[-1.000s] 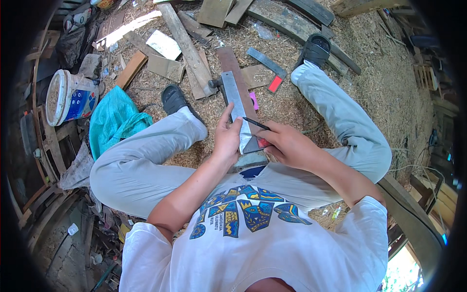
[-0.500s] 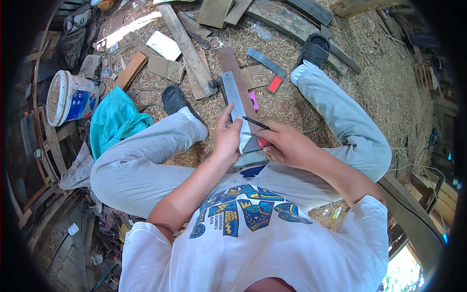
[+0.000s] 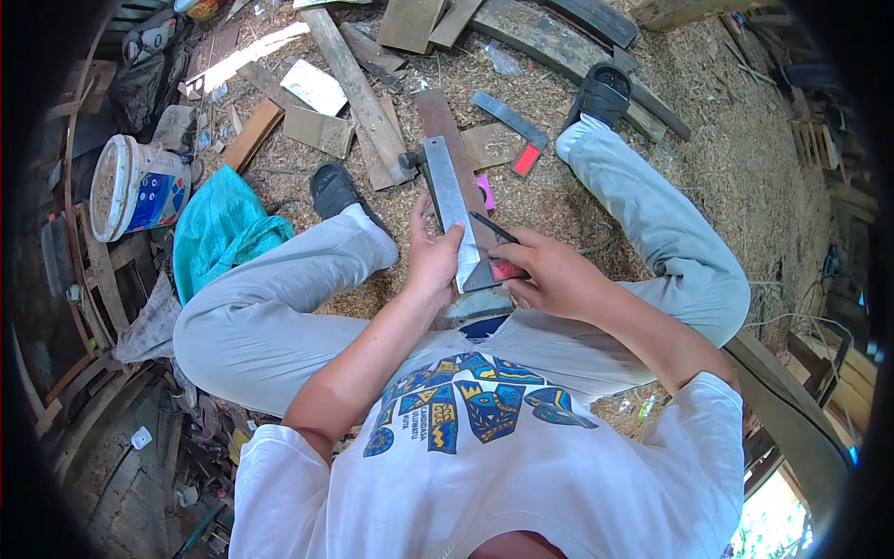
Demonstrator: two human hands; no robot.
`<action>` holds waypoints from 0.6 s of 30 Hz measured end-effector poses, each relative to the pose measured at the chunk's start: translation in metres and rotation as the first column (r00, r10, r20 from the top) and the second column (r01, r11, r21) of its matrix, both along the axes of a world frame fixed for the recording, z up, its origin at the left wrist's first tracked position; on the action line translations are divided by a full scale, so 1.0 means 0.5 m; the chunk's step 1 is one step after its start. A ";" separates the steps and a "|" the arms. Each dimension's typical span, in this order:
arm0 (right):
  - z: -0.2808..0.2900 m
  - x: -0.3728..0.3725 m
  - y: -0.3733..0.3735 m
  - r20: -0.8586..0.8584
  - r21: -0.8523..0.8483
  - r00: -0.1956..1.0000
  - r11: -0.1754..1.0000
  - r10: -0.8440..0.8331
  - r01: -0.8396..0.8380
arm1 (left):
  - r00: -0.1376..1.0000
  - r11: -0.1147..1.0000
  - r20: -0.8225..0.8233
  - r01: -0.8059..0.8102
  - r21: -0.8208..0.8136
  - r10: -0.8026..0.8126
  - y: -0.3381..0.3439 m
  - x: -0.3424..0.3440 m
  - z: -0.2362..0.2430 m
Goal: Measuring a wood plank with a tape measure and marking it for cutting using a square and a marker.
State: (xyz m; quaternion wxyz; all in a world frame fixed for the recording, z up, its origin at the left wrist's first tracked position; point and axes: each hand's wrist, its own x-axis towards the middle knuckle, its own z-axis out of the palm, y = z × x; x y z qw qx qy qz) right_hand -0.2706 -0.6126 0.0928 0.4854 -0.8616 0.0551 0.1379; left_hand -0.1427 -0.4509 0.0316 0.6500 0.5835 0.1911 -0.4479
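Observation:
My left hand (image 3: 434,263) grips the near part of a try square (image 3: 450,191), thumb on its silver blade and fingers at the left edge. The blade lies lengthwise along a narrow brown board (image 3: 436,110) that points away from me. My right hand (image 3: 557,277) is closed around a black pencil-like marker (image 3: 492,226), whose tip points up and left beside the blade. Under the right fingers shows the square's red handle (image 3: 506,269), with a dark corner next to it. The board's near end is mostly hidden by the square and hands.
A second square with a red handle (image 3: 526,160) lies on shavings beyond the board. A pink object (image 3: 485,192) sits beside the board. Loose planks (image 3: 354,93) lie ahead. At left stand a white bucket (image 3: 112,189) and a teal sack (image 3: 223,233). My legs flank the board.
The marker's tip has lifted slightly away from the blade and moved right. My left fingers have shifted a little off the blade's left edge; the square stays nearly in place.

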 end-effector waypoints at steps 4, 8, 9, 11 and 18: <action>0.029 0.018 -0.008 -0.136 0.067 0.990 0.997 -0.026 0.035 | 0.998 0.983 -0.046 0.054 0.177 -0.046 0.008 0.005 -0.032; 0.013 0.021 -0.022 -0.176 0.068 0.979 0.991 -0.103 0.117 | 0.996 0.996 -0.078 0.053 0.078 -0.047 0.026 0.004 -0.082; -0.004 0.011 -0.025 -0.062 0.063 0.989 0.989 -0.133 0.136 | 0.993 0.995 -0.087 0.086 0.044 -0.082 0.026 0.006 -0.083; 0.005 0.019 -0.022 -0.053 0.163 0.985 0.972 -0.165 0.172 | 0.989 0.993 -0.094 0.114 0.013 -0.112 0.029 0.007 -0.082; -0.001 0.025 -0.020 -0.117 0.169 0.978 0.967 -0.172 0.190 | 0.986 0.986 -0.095 0.146 0.080 -0.139 0.028 -0.001 -0.083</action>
